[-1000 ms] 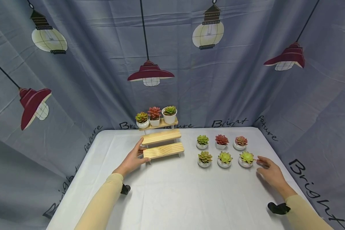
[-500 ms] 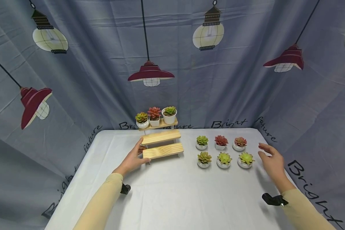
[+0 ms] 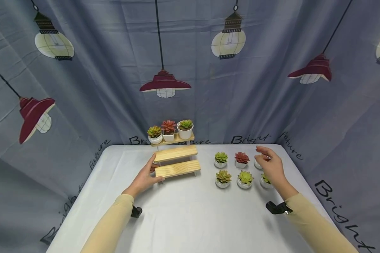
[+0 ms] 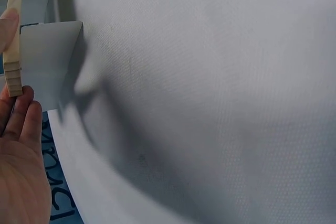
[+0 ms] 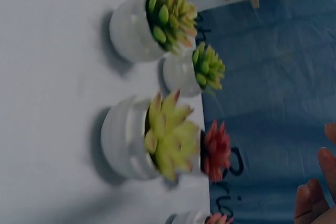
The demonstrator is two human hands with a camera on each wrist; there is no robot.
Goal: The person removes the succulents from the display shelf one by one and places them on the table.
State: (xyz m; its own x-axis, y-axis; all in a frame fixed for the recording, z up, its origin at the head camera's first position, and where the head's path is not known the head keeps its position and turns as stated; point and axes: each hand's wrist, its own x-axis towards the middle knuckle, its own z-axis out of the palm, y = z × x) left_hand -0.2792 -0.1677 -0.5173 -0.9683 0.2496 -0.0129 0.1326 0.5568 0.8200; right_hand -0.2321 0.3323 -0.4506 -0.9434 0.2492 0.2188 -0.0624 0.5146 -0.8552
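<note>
My left hand [image 3: 144,180] grips the left end of the lowest board on a three-tier wooden stand [image 3: 178,169]. In the left wrist view the thumb lies against the board [image 4: 13,51], with fingers at its end. Three potted succulents stand on the top tier: a yellow-green one [image 3: 154,132], a red one [image 3: 169,127] and a green one [image 3: 185,125]. My right hand [image 3: 273,172] hovers over the right-hand potted succulents, fingers loosely bent, holding nothing. It partly hides a reddish succulent [image 3: 257,164] and a light green one [image 3: 265,180].
Left of my right hand, more white-potted succulents stand in two rows: a green one [image 3: 221,157] and a red one [image 3: 242,157] behind, an olive one [image 3: 223,177] and a light green one [image 3: 245,178] in front. A grey-blue curtain [image 3: 120,88] hangs behind the white table [image 3: 190,218].
My right hand has lifted from beside the front-right succulent and moved left over the right-hand plants. My left hand stays on the stand.
</note>
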